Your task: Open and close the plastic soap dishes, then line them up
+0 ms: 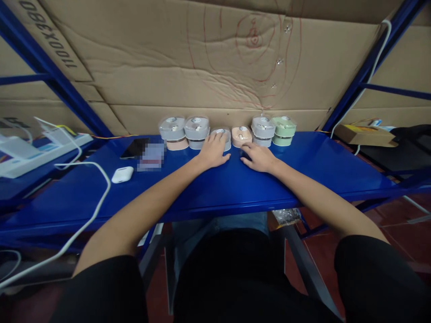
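Along the back of the blue table stands a row of small lidded plastic boxes with clear tops. My left hand [214, 150] lies with fingers stretched over a single grey box [226, 137], covering part of it. My right hand [258, 157] has its fingers apart and slightly bent, at the front edge of a single pink box [241, 134]. To the left are two stacks: a grey box [172, 130] on a pink one [178, 144], and a grey box [196, 130] on another grey one. To the right stand a grey stack [263, 130] and a green stack [284, 130].
A white earbud case [122, 174], a dark phone [134, 149] and a blurred-out item [151, 157] lie on the table's left. A white cable [101, 197] crosses the left edge near a power strip [43, 154]. Cardboard [151, 58] rises behind, between blue frame posts [67, 85].
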### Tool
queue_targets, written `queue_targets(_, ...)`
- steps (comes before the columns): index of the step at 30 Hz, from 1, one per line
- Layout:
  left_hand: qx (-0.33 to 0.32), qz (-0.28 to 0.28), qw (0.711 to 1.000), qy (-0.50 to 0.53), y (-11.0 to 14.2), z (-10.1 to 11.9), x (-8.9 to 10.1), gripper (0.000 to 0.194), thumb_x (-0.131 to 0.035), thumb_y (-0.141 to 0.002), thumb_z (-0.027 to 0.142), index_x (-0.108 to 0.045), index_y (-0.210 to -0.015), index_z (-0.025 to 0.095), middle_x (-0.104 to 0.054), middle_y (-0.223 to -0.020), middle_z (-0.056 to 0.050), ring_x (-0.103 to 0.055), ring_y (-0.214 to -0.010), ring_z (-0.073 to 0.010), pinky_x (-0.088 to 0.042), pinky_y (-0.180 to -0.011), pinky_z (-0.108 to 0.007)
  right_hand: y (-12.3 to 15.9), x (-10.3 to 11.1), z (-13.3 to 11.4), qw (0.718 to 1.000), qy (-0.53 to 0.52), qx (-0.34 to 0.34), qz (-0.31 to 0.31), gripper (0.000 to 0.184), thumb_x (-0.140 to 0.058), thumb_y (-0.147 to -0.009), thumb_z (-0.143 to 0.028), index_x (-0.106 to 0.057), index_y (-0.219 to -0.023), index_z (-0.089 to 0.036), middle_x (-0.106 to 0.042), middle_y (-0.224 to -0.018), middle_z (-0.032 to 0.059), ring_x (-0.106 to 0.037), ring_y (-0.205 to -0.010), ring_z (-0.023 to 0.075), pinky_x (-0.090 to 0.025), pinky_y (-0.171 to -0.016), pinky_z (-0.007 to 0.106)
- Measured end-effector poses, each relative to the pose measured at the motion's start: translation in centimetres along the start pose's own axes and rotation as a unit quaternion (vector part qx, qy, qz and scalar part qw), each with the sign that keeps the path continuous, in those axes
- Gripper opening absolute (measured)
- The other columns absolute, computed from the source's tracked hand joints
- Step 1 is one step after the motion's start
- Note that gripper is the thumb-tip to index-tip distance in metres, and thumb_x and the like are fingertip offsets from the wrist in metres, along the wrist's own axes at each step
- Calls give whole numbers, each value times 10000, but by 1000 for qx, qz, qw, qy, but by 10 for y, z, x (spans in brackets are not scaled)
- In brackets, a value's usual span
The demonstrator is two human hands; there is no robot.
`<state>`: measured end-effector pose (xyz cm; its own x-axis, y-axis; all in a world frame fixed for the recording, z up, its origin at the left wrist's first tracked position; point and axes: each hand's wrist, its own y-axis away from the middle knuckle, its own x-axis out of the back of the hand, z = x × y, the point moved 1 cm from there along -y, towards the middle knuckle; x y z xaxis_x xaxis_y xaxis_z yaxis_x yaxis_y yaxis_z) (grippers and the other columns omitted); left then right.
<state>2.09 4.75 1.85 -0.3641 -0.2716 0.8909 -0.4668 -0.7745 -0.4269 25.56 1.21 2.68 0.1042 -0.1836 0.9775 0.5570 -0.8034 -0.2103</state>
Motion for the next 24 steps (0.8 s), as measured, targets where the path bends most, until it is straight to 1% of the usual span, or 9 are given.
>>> queue_targets(4, 29, 35, 999, -20, 36, 23, 19, 676, -830, -914, 455, -600, -1466, 139, -643, -1467, -266, -566, -1444, -536, -456, -1243, -685, 4, 5, -2, 1000, -5, -27, 15, 439, -551, -1103, -394, -741, -1392, -122, -757, -1411, 246, -723, -1244, 417, -594, -941, 503)
queue_targets(6, 69, 68, 995, -24, 54, 31, 27, 719, -855, -901, 562, -603, -1430, 145, -627, -1446, -282, -570, -1412, -573, -482, -1199, -725, 5, 7, -6, 999, -15, -33, 40, 425, -541, -1104, -398, -766, -1339, -124, -783, -1347, 239, -742, -1210, 415, -599, -949, 513)
queue_targets(8, 112, 84, 990, -16, 67, 35, 32, 810, -874, -871, 646, -581, -1453, 166, -616, -1449, -282, -571, -1403, -604, -511, -1154, -757, 7, 8, -9, 996, -41, -18, 80, 429, -555, -1097, -429, -776, -1316, -133, -791, -1326, 229, -742, -1234, 412, -600, -1014, 532)
queue_targets(11, 145, 35, 988, 25, 76, 34, 35, 773, -822, -906, 642, -572, -1461, 166, -617, -1445, -286, -632, -1354, -599, -566, -1085, -766, 9, 8, -13, 986, -98, 43, 131, 495, -623, -1069, -538, -767, -1353, -159, -761, -1406, 217, -698, -1361, 402, -556, -1182, 556)
queue_targets(12, 128, 11, 991, 49, 76, 34, 35, 733, -797, -924, 610, -571, -1463, 168, -618, -1457, -280, -650, -1353, -574, -573, -1099, -752, 10, 7, -14, 981, -117, 65, 138, 558, -662, -1048, -589, -747, -1405, -169, -729, -1481, 219, -665, -1428, 405, -526, -1237, 569)
queue_targets(14, 45, -25, 993, 109, 75, 32, 37, 716, -790, -919, 543, -552, -1495, 190, -613, -1516, -246, -652, -1413, -504, -552, -1197, -694, 11, 6, -14, 974, -149, 100, 137, 786, -768, -965, -693, -660, -1561, -193, -604, -1676, 227, -560, -1574, 427, -461, -1317, 612)
queue_targets(17, -79, -46, 976, 199, 70, 29, 37, 885, -872, -825, 495, -496, -1582, 234, -580, -1634, -202, -592, -1537, -435, -492, -1311, -600, 14, 3, -13, 970, -178, 132, 101, 1164, -878, -834, -801, -464, -1757, -224, -425, -1838, 228, -430, -1689, 462, -417, -1356, 654)
queue_targets(20, -75, -50, 962, 256, 68, 24, 32, 1046, -942, -758, 525, -445, -1634, 245, -572, -1673, -211, -592, -1551, -448, -497, -1300, -615, 14, 1, -12, 965, -212, 144, 60, 1263, -884, -794, -858, -411, -1796, -251, -539, -1767, 214, -557, -1598, 472, -501, -1294, 652)
queue_targets(24, -11, -68, 947, 314, 69, 18, 23, 1185, -974, -733, 586, -361, -1687, 239, -660, -1573, -217, -668, -1465, -449, -528, -1244, -641, 12, 4, -6, 955, -257, 134, 64, 1180, -871, -800, -864, -519, -1727, -224, -715, -1571, 213, -703, -1419, 466, -571, -1202, 658)
